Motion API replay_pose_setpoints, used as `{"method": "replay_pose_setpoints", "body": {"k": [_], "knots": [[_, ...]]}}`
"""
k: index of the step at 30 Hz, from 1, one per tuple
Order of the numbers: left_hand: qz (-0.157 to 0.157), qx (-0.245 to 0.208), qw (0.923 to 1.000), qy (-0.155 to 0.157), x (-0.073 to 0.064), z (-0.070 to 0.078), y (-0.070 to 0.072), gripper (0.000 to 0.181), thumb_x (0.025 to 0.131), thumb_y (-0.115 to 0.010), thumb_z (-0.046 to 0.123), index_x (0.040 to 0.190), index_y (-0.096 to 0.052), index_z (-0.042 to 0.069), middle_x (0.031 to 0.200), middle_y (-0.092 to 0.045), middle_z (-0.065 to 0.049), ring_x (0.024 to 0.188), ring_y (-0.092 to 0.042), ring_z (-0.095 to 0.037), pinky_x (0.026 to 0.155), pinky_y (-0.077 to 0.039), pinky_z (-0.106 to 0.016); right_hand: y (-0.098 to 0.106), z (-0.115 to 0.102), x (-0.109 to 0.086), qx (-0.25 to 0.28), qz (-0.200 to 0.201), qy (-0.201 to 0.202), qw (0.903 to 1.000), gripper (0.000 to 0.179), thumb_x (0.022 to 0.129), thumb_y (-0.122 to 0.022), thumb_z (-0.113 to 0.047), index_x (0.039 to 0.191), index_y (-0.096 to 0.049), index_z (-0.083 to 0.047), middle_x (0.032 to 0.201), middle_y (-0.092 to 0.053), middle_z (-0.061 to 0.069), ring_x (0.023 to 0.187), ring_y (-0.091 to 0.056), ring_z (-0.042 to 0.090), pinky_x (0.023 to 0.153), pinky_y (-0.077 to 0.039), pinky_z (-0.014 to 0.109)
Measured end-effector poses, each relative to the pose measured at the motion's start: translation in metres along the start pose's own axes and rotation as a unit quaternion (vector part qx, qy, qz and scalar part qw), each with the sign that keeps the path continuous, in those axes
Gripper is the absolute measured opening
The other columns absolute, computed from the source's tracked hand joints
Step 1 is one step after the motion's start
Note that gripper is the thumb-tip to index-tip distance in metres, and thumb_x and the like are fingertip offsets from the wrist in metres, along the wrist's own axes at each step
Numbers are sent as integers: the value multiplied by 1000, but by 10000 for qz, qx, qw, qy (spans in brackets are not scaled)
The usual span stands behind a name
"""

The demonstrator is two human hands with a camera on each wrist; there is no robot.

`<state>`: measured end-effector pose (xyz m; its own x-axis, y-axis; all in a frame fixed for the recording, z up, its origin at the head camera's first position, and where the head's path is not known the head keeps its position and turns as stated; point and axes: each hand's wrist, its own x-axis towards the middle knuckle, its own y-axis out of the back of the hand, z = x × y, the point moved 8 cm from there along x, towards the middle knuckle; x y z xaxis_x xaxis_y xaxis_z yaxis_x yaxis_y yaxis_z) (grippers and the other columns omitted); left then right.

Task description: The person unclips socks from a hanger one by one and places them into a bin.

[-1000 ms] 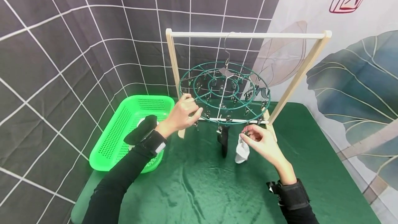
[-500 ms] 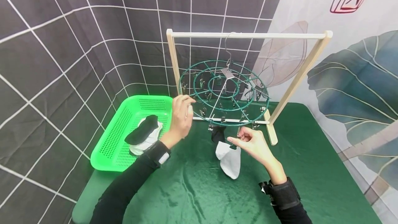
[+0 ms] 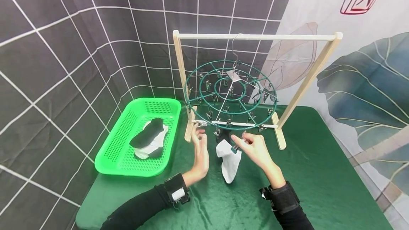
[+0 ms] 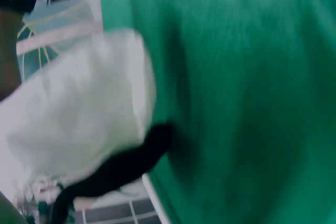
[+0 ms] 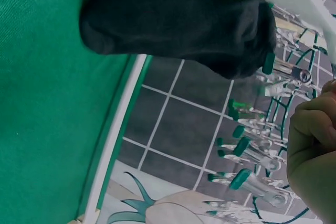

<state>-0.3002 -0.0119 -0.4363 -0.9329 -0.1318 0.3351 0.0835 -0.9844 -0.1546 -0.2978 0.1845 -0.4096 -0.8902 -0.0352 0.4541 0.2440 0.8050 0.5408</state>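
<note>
In the head view my right hand (image 3: 255, 150) pinches a metal clip (image 3: 236, 147) with green tips, hung from the rim of a round green sock hanger (image 3: 238, 129). A white sock (image 3: 230, 168) hangs at the clip's tips. Just behind it a black sock (image 5: 173, 30) hangs from another clip, plain in the right wrist view. My left hand (image 3: 200, 153) is left of the white sock, fingers extended upward below the hanger's front left rim, holding nothing. The left wrist view shows the white sock (image 4: 89, 98) large and blurred.
A bright green basket (image 3: 112, 152) on the left holds a pile of black and white socks (image 3: 150, 139). The hanger hooks over the bar of a wooden stand (image 3: 207, 36), whose feet stand on the green-covered table. Several unused clips (image 5: 257, 187) dangle round the rings.
My left hand has dropped from the hanger's left rim and moved in towards the white sock. My right hand has shifted left with the clip and white sock, and the hanger has turned slightly.
</note>
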Motion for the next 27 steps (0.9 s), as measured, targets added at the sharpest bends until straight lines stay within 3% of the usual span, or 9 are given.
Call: {"method": "replay_pose_setpoints", "body": {"k": [3, 6, 12, 16, 21, 24, 27], "knots": [[-233, -171, 9992, 260, -10, -21, -7, 59, 102, -34, 15, 151, -1, 14, 133, -34, -19, 115, -38, -32, 95, -32, -35, -2, 1, 0, 4, 92, 26, 10000, 52, 85, -71, -32, 53, -33, -17, 51, -22, -14, 46, -19, 2, 42, -19, 23], [-403, -285, 9979, 417, -18, -32, -13, 64, 103, -36, 18, 152, 4, 16, 135, -35, -15, 116, -41, -25, 95, -34, -28, -5, 1, 0, 47, 110, 23, 9999, 52, 86, -70, -32, 54, -32, -17, 51, -22, -14, 46, -20, 2, 42, -19, 23], [-825, -632, 9917, 756, -27, -46, -22, 53, 101, -39, 13, 148, -15, 8, 132, -46, -20, 116, -48, -11, 97, -37, -21, -11, -3, 1, 112, 218, 13, 9997, 51, 87, -68, -33, 54, -33, -17, 50, -24, -13, 44, -21, 3, 42, -21, 23], [-1015, -710, 9852, 1187, -29, -53, -24, 41, 101, -42, 11, 139, -27, 3, 109, -60, -15, 92, -58, -7, 80, -45, -22, -13, -4, 2, 194, 362, 53, 9991, 52, 87, -68, -34, 52, -34, -17, 48, -26, -12, 42, -23, 3, 41, -21, 23], [-1103, -207, 9848, 1328, -32, -38, -22, 26, 99, -47, 12, 121, -39, -2, 85, -56, -2, 70, -55, -7, 64, -45, -22, -14, 0, 2, 196, 466, 0, 9987, 52, 88, -67, -33, 51, -35, -17, 47, -28, -10, 42, -25, 4, 41, -22, 23], [-1210, -28, 9874, 1020, -30, -25, -22, 17, 99, -46, 9, 106, -47, -6, 77, -58, -9, 64, -55, -4, 58, -46, -21, -13, 3, 1, 242, 434, -162, 9986, 51, 89, -66, -34, 52, -36, -17, 48, -28, -10, 43, -25, 6, 42, -22, 24], [-1307, 16, 9885, 765, -27, -22, -22, 17, 99, -47, 8, 95, -52, -7, 76, -58, -12, 62, -54, -4, 55, -46, -20, -13, 7, -1, 260, 356, -323, 9985, 52, 90, -65, -35, 52, -35, -16, 48, -27, -10, 43, -23, 6, 43, -22, 24]]}}
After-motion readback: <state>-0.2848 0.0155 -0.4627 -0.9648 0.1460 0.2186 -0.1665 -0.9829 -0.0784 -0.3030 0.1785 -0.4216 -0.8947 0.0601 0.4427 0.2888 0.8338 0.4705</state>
